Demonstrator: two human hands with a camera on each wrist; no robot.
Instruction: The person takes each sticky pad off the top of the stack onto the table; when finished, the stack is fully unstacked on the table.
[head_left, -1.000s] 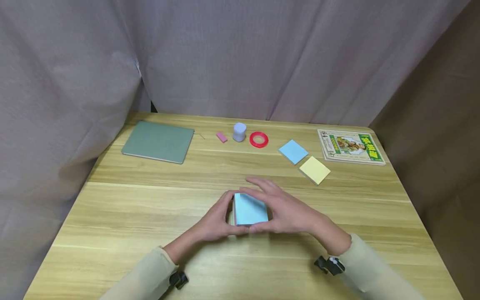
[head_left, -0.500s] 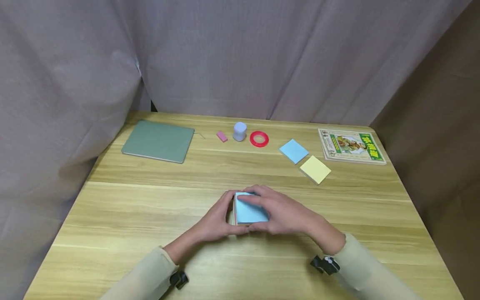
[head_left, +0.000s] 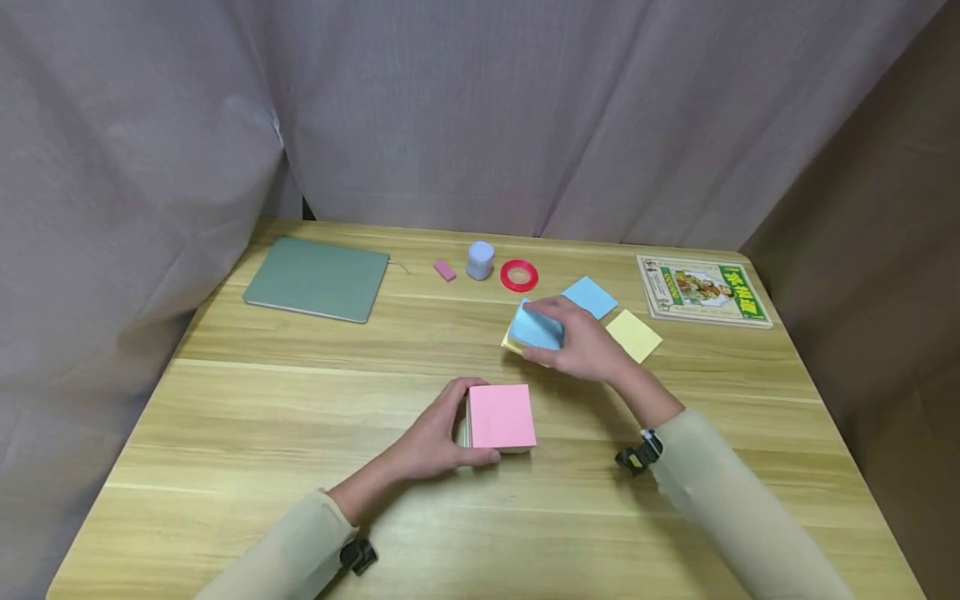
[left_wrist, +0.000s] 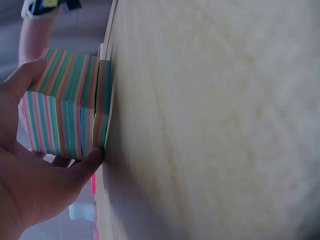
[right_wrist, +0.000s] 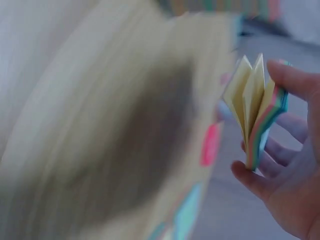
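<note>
- The block of sticky notes (head_left: pixel 501 417), pink sheet uppermost, is held at table centre by the left hand (head_left: pixel 438 437), whose fingers and thumb are curled round its left and near edges.
- A thin lifted wad of notes (head_left: pixel 535 328), blue on top, is gripped by the right hand (head_left: pixel 581 346); its lower yellow sheets are seen fanning apart in the right wrist view.
- From the block, the lifted wad lies toward one o'clock, well apart.
- Loose blue note (head_left: pixel 589 297) and yellow note (head_left: pixel 634 335) lie just beyond the right hand, at about two o'clock; the right hand is much nearer to them.
- The block's faces are roughly square, so no long axis is shown.
</note>
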